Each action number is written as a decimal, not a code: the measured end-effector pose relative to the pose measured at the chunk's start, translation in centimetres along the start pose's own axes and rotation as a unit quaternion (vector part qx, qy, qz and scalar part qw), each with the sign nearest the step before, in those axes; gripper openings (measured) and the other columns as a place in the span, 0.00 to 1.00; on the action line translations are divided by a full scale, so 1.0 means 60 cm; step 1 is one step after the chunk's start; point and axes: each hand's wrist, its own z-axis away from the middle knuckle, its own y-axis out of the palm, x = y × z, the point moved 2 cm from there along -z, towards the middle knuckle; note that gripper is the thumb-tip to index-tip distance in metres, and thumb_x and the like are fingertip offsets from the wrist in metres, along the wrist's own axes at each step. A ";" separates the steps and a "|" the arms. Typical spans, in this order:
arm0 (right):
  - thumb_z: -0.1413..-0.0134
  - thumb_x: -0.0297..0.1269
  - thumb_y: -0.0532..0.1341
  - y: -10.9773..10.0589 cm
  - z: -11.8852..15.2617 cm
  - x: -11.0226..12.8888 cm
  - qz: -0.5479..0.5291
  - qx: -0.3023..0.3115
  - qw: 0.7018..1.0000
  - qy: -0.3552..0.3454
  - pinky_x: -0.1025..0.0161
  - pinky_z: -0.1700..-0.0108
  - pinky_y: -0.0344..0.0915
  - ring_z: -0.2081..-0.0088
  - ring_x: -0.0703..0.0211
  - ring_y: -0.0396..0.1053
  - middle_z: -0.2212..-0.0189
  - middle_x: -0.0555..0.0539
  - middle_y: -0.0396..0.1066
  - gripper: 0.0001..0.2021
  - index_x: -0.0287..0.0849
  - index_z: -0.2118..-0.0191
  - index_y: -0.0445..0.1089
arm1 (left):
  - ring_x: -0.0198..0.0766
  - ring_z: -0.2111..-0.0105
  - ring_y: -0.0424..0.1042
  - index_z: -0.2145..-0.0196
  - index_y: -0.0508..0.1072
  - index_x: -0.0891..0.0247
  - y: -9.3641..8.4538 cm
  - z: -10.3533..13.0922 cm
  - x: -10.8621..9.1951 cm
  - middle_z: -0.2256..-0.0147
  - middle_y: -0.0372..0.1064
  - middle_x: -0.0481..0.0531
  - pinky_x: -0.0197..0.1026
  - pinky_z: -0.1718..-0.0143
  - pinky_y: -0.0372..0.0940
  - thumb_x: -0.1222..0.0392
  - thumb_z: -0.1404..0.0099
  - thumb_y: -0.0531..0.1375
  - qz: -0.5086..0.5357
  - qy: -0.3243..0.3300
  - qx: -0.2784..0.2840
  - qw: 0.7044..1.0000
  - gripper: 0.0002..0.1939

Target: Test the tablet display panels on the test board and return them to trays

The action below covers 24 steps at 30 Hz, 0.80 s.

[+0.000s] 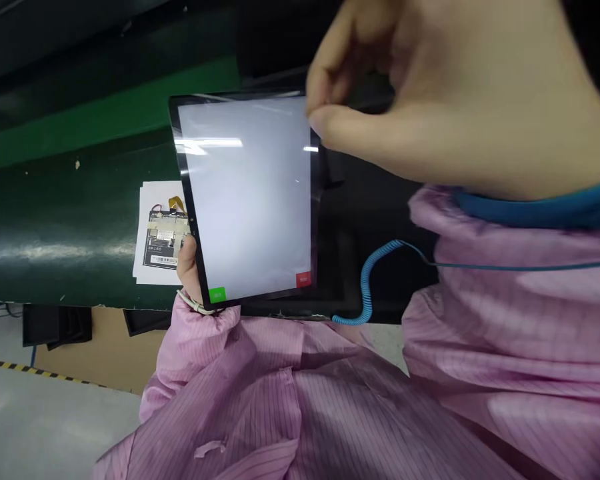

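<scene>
Your left hand (189, 263) grips the tablet (247, 200) by its near-left edge, tilting the lit white screen toward you so it reads clearly. Your right hand (405, 100), fingers pinched closed, meets the far-right corner, steadying it. Green and red corner buttons carry unreadable writing. Farther left, a printed sheet (157, 233) picturing a circuit board lies on the green belt (65, 213).
</scene>
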 end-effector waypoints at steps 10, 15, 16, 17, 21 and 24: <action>0.42 0.40 0.64 -0.037 0.027 -0.081 0.030 -0.011 0.999 -0.043 0.51 0.34 0.55 0.41 0.57 0.66 0.47 0.53 0.73 0.12 0.47 0.76 0.70 | 0.50 0.30 0.57 0.53 0.77 0.64 0.020 0.009 0.000 0.48 0.78 0.55 0.53 0.35 0.65 0.48 0.23 0.46 -0.008 -0.039 -0.015 0.999 0.24; 0.53 0.38 0.74 -0.026 0.009 -0.138 -0.149 -0.084 0.985 -0.034 0.68 0.41 0.65 0.46 0.70 0.69 0.54 0.58 0.74 0.15 0.46 0.81 0.69 | 0.48 0.26 0.48 0.54 0.75 0.60 0.014 0.005 0.001 0.42 0.73 0.53 0.56 0.36 0.66 0.44 0.23 0.40 -0.104 -0.034 -0.013 0.994 0.29; 0.57 0.36 0.76 -0.024 0.005 -0.147 -0.181 -0.099 0.978 -0.024 0.70 0.45 0.67 0.50 0.72 0.70 0.56 0.58 0.75 0.15 0.46 0.82 0.69 | 0.48 0.26 0.46 0.54 0.75 0.60 0.010 0.004 0.002 0.41 0.72 0.53 0.56 0.36 0.67 0.43 0.23 0.39 -0.121 -0.033 -0.007 0.992 0.29; 0.61 0.35 0.77 -0.022 0.002 -0.154 -0.209 -0.108 0.972 -0.012 0.70 0.48 0.68 0.53 0.73 0.71 0.58 0.59 0.75 0.16 0.46 0.83 0.69 | 0.49 0.26 0.45 0.54 0.75 0.59 0.007 0.002 0.003 0.41 0.71 0.52 0.57 0.37 0.68 0.41 0.24 0.38 -0.136 -0.029 0.000 0.990 0.30; 0.68 0.30 0.77 -0.015 -0.005 -0.165 -0.276 -0.126 0.953 0.002 0.69 0.53 0.71 0.57 0.72 0.73 0.60 0.58 0.76 0.15 0.46 0.83 0.70 | 0.54 0.27 0.50 0.53 0.76 0.57 -0.005 -0.001 0.010 0.42 0.72 0.51 0.59 0.41 0.71 0.36 0.26 0.41 -0.166 0.001 0.031 0.986 0.31; 0.66 0.30 0.76 -0.007 -0.005 -0.165 -0.270 -0.136 0.953 -0.001 0.67 0.52 0.71 0.56 0.69 0.73 0.58 0.56 0.77 0.14 0.46 0.82 0.69 | 0.54 0.27 0.52 0.53 0.76 0.58 -0.001 0.000 0.010 0.45 0.74 0.52 0.59 0.41 0.71 0.37 0.26 0.41 -0.162 0.009 0.027 0.986 0.31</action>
